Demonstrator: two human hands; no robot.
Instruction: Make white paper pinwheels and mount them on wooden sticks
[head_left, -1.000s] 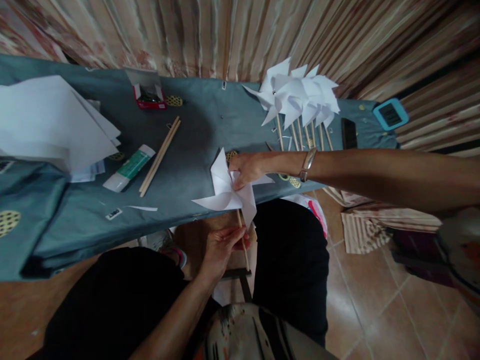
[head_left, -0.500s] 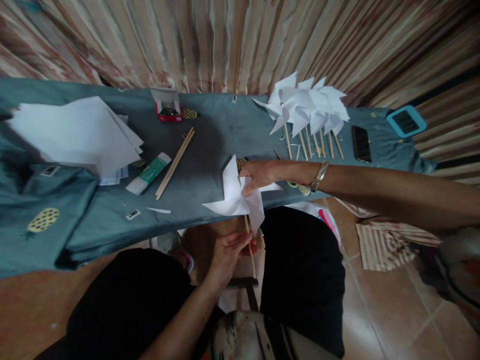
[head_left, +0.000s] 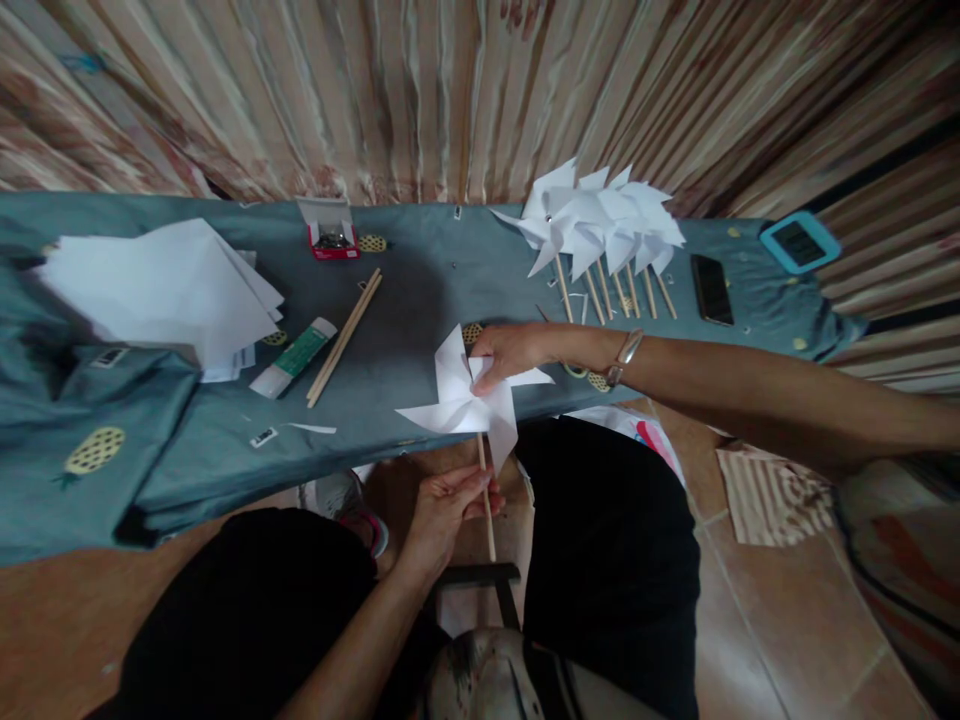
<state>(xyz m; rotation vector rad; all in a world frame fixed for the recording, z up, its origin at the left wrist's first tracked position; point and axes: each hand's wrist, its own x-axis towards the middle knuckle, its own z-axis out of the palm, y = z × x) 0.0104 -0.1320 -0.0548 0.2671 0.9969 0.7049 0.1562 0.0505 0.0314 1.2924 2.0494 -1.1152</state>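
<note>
A white paper pinwheel [head_left: 454,408] on a thin wooden stick [head_left: 490,535] is between my hands at the table's front edge. My left hand [head_left: 448,505] pinches the stick just below the paper blades, over the gap between my knees. From the right, my right hand [head_left: 504,355] grips the pinwheel near its centre, with thumb and fingers closed on the paper. Whatever lies under those fingertips is hidden.
Several finished paper pinwheels [head_left: 600,225] lie in a row at the back right, near a phone [head_left: 712,290] and a blue-framed timer [head_left: 800,243]. Leftward are wooden sticks [head_left: 345,338], a glue box [head_left: 294,358], a red box of small metal pieces [head_left: 332,240] and white paper sheets [head_left: 161,290].
The camera view has shifted slightly, so the table and its things sit a little differently. Both hands keep the same hold on the pinwheel.
</note>
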